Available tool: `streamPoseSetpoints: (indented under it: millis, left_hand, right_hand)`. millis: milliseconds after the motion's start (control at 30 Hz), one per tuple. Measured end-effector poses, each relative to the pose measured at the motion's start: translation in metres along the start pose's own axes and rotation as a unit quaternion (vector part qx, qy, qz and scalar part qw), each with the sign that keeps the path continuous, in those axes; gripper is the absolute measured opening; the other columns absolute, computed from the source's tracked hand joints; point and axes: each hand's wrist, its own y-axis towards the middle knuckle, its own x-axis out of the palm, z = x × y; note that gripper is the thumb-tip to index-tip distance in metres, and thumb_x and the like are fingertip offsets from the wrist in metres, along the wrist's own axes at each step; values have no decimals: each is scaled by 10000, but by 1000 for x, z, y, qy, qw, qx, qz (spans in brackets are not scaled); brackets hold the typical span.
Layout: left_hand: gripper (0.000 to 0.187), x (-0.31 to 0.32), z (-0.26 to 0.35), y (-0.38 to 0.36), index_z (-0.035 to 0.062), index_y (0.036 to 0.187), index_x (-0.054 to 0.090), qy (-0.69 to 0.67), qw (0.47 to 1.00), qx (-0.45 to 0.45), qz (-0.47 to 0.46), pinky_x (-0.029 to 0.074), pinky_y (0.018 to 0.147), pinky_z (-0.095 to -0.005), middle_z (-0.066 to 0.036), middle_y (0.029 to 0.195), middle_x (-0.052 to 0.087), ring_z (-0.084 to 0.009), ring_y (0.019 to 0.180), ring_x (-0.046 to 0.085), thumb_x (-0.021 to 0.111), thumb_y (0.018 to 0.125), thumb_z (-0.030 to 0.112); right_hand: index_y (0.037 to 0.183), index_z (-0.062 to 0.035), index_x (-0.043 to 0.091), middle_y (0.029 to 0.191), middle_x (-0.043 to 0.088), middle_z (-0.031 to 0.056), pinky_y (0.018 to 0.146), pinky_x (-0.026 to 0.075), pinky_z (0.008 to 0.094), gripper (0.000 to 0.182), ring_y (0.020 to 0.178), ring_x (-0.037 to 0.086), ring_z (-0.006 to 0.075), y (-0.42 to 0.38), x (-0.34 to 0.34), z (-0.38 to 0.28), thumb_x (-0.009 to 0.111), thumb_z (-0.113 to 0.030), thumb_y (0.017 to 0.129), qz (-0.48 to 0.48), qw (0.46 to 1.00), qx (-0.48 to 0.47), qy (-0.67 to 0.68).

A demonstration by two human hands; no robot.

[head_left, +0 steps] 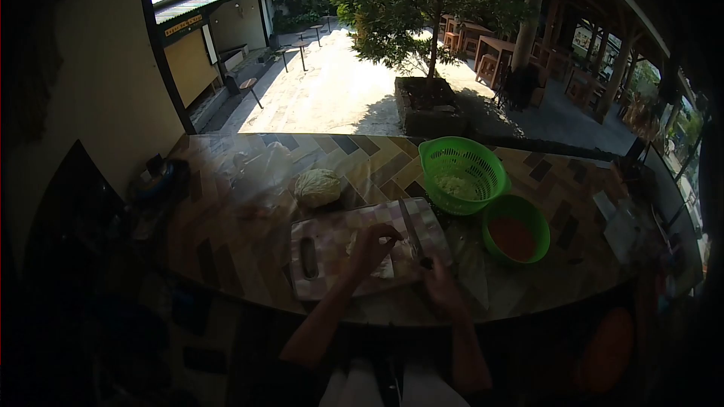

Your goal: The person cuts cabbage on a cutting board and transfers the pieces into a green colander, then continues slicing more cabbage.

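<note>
Head view: left hand (pixel 372 245) pressed on cabbage piece (pixel 383 265), cutting board (pixel 324 245), worktop (pixel 226 241); right hand (pixel 441 286) clamped on knife (pixel 413 235). Green colander (pixel 461 173), green bowl (pixel 516 229), cabbage head (pixel 317 187) nearby.

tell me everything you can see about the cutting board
The cutting board is a flat rectangle with a pale checkered pattern, pinkish and white, probably plastic, though the dim light makes that unsure. A slot handle is cut into its left end. It lies flat on the tiled counter, near the front edge, slightly skewed. The left hand presses pale cabbage pieces onto it, and the right hand holds a knife whose blade lies across its right part. A cabbage chunk sits just behind it.
</note>
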Motion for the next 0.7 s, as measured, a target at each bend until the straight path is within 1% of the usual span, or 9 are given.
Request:
streamPoseSetpoints:
  millis: [100, 200, 300, 400, 500, 600, 700]
  left_hand:
    - [159, -11, 0, 1, 31, 871, 701, 10, 999, 29, 28, 513, 801, -344, -113, 969, 686, -250, 919, 659, 686, 722, -22]
    - [156, -14, -13, 3, 37, 859, 703, -8, 999, 51, 0, 508, 803, -346, -111, 993, 676, -254, 918, 650, 702, 712, -14]
    - [150, -3, -22, 7, 46, 846, 702, -40, 997, 69, -10, 511, 790, -341, -107, 913, 671, -260, 853, 651, 699, 711, -18]
    - [130, -4, -30, 8, 56, 820, 702, -31, 997, 48, -47, 501, 826, -357, -120, 927, 647, -276, 878, 633, 723, 699, 14]
    - [205, -10, -25, 1, 66, 879, 695, 57, 996, 68, 2, 477, 879, -377, -135, 993, 626, -297, 952, 606, 753, 683, 55]
    - [363, -30, -1, -10, 65, 1024, 667, 68, 997, 30, -23, 442, 941, -391, -151, 1124, 595, -311, 1079, 558, 772, 679, 103]
    - [517, -33, -16, -27, 36, 1158, 607, 66, 993, -23, -96, 420, 982, -385, -160, 1233, 563, -310, 1187, 505, 784, 683, 142]
  right_hand:
    - [1184, 37, 476, 1084, 601, 237, 870, 439, 423, 382, 1058, 580, 366, -12, 3, -13, 524, -253, 940, 16, 1000, 0, -12]
    - [1190, 34, 473, 1091, 606, 234, 874, 441, 418, 366, 1067, 581, 362, -16, 13, -12, 527, -222, 934, 11, 999, -38, -20]
    - [1219, 7, 481, 1131, 602, 199, 922, 427, 377, 353, 1102, 569, 293, -16, 18, -14, 521, -195, 933, 19, 998, -42, -46]
    - [1240, 10, 475, 1164, 591, 211, 930, 425, 384, 372, 1119, 561, 317, -18, 19, -12, 517, -200, 936, 46, 998, 4, -42]
    - [1256, 13, 467, 1153, 593, 226, 914, 437, 396, 389, 1093, 573, 347, -23, 15, -30, 507, -214, 943, 35, 996, 58, -57]
    - [1248, 25, 466, 1100, 606, 239, 875, 452, 420, 388, 1036, 596, 372, -22, 22, -21, 489, -225, 953, 35, 995, -13, -95]
    - [1243, 41, 459, 1074, 602, 268, 856, 453, 448, 393, 1010, 592, 410, -14, 23, -17, 469, -227, 956, -26, 994, 33, -105]
